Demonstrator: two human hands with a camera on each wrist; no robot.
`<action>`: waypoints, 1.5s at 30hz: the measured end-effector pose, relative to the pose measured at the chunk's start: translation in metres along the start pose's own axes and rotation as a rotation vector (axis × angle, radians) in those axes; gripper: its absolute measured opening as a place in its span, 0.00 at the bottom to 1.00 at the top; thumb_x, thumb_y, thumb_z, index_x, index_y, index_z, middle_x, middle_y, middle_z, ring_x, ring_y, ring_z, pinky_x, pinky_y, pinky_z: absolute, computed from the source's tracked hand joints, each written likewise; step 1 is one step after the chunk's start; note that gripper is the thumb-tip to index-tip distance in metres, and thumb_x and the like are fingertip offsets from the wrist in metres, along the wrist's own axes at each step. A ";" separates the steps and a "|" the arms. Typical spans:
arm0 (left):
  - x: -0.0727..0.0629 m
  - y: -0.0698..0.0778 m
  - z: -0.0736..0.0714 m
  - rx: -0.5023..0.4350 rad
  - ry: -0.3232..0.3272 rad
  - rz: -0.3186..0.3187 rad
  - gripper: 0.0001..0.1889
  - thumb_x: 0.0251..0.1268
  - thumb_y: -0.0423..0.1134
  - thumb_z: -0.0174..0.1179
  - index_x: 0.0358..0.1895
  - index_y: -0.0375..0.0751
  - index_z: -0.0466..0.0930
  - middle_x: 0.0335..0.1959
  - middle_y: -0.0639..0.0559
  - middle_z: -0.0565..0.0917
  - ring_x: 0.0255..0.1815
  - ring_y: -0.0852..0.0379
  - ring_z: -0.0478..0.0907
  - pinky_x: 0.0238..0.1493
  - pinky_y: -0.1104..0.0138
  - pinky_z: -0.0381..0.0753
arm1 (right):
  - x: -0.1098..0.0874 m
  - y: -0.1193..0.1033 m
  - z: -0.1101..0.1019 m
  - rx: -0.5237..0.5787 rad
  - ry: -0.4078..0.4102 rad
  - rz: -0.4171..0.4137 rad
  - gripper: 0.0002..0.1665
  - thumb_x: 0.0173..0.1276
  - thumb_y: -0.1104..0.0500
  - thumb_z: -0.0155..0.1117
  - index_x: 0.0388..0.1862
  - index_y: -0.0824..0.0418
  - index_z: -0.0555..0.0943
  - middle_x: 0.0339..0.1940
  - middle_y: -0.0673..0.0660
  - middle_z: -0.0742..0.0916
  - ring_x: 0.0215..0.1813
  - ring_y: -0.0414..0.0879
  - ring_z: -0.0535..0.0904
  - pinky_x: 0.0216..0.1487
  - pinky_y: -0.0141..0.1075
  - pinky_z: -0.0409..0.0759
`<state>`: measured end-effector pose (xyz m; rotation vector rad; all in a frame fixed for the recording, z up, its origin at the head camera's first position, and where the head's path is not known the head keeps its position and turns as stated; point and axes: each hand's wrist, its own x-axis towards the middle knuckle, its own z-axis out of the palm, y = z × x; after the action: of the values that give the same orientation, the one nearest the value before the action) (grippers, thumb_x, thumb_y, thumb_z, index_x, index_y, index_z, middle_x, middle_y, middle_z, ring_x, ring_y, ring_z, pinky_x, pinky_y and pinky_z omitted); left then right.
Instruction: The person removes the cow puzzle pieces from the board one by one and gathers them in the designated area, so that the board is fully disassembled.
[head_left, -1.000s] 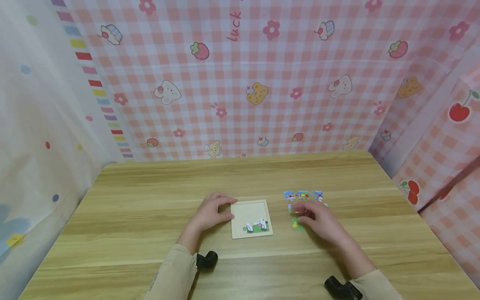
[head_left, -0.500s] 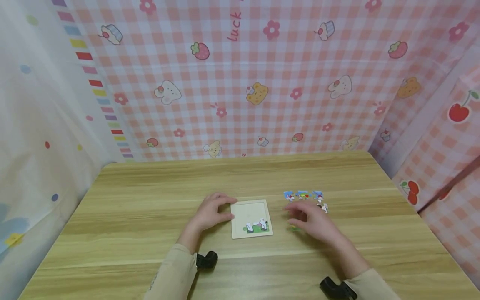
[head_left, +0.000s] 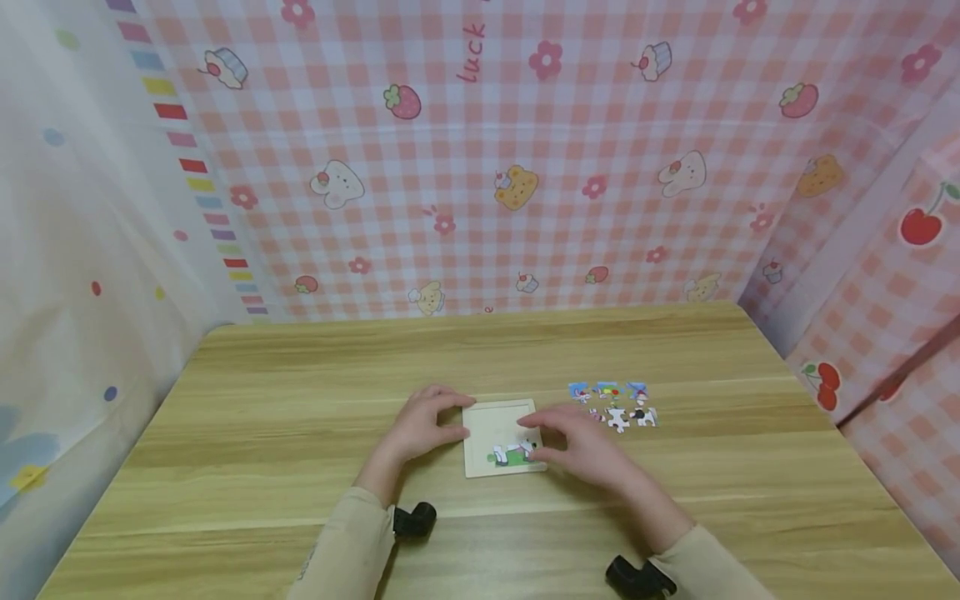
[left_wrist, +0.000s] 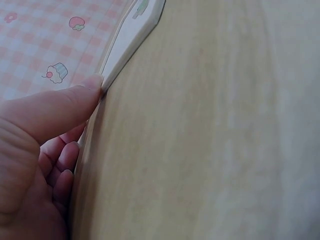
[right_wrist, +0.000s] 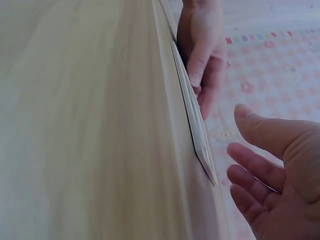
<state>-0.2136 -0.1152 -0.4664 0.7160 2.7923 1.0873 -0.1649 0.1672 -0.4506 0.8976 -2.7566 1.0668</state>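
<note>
My left hand (head_left: 423, 425) grips the left edge of a square, pale wooden puzzle tray (head_left: 487, 417), thumb and index finger on its rim. In the left wrist view, the thumb presses the tray's edge (left_wrist: 131, 49) and the other fingers curl below it. Puzzle pieces (head_left: 513, 454) with white animal legs on green lie in the tray's lower part. My right hand (head_left: 581, 446) hovers over the tray's right side, thumb and fingers apart. No piece shows between them in the right wrist view, where this hand (right_wrist: 275, 165) is beside the tray's edge (right_wrist: 192, 120).
Loose puzzle pieces lie in two rows right of the tray: blue-edged ones (head_left: 607, 390) behind, white ones (head_left: 617, 419) in front. My right hand covers the table nearest them. A patterned curtain (head_left: 465, 233) stands behind the wooden table (head_left: 300, 367).
My right hand has moved left from the loose pieces to the tray's right side. The front white pieces show again, while the green piece is out of sight. My left hand stays put.
</note>
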 end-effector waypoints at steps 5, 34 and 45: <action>0.000 -0.001 0.000 0.005 -0.002 -0.006 0.21 0.58 0.40 0.72 0.57 0.47 0.84 0.55 0.47 0.78 0.60 0.44 0.70 0.64 0.48 0.67 | 0.006 -0.006 0.009 0.014 -0.037 -0.019 0.26 0.58 0.59 0.76 0.57 0.56 0.83 0.53 0.53 0.85 0.58 0.54 0.76 0.61 0.54 0.72; -0.001 -0.002 0.000 -0.002 -0.007 -0.002 0.22 0.58 0.40 0.72 0.58 0.47 0.83 0.56 0.46 0.78 0.60 0.44 0.70 0.64 0.48 0.66 | 0.017 -0.007 0.027 -0.016 -0.080 -0.020 0.18 0.58 0.59 0.77 0.48 0.54 0.86 0.40 0.46 0.84 0.39 0.40 0.75 0.41 0.34 0.74; -0.001 -0.003 0.002 -0.005 0.007 0.003 0.22 0.58 0.39 0.72 0.57 0.46 0.83 0.56 0.46 0.78 0.60 0.44 0.70 0.63 0.48 0.66 | 0.019 -0.008 0.029 -0.030 -0.087 0.000 0.14 0.58 0.60 0.76 0.44 0.54 0.86 0.39 0.46 0.83 0.40 0.40 0.74 0.42 0.35 0.74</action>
<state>-0.2134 -0.1170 -0.4700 0.7182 2.7936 1.0992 -0.1715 0.1346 -0.4633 0.9622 -2.8341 1.0077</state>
